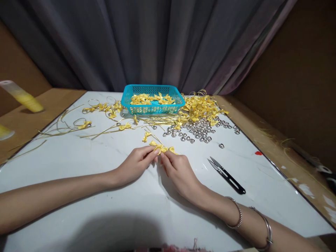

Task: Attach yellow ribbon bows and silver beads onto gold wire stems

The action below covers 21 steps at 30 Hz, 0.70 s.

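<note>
My left hand [143, 159] and my right hand [180, 171] meet over the middle of the white table, both closed. Between their fingertips they pinch a yellow ribbon bow [163, 149]; the fingers partly cover it. Loose yellow bows lie just beyond the fingers, one small bow [146, 136] to the upper left, with thin gold wire near it. To the right of my right hand rests a pair of thread snips [228, 176] with black handles, its blades apart and pointing away from me.
A blue plastic basket [153, 109] holding yellow bows stands at the back. Beside it are a pile of wired bows [201, 105], many silver beads [201, 129] and gold wires [160, 120]. Yellow ribbon rolls [25, 99] stand left, snips lie right, and a grey curtain [147, 42] hangs behind.
</note>
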Motion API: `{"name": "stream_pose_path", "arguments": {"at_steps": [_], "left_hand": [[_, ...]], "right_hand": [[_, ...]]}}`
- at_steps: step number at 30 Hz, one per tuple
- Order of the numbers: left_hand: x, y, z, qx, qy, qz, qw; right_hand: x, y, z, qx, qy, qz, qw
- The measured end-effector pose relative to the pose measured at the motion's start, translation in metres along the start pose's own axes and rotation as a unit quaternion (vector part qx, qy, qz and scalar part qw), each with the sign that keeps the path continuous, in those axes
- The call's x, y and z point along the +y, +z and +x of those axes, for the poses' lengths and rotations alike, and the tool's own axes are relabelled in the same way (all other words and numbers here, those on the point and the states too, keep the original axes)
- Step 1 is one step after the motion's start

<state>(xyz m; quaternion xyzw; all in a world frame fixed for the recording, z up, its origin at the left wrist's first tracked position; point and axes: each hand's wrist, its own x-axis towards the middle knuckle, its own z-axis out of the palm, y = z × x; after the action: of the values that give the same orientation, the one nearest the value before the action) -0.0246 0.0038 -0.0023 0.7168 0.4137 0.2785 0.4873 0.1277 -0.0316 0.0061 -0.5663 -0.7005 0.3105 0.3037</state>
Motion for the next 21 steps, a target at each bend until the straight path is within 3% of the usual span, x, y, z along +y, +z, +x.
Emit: {"name": "stream_pose_path", "arguments": {"at_steps": [10, 21], "left_hand": [[0.0032, -0.0018, -0.0008, 0.03, 0.001, -0.071, 0.997], [0.0068, -0.0043, -0.0014, 0.038, 0.068, -0.012, 0.997]], "right_hand": [[0.0044, -0.0013, -0.0041, 0.037, -0.07, -0.087, 0.993], [0.0033, -0.0057, -0.0052, 0.024, -0.092, -0.064, 0.993]]}}
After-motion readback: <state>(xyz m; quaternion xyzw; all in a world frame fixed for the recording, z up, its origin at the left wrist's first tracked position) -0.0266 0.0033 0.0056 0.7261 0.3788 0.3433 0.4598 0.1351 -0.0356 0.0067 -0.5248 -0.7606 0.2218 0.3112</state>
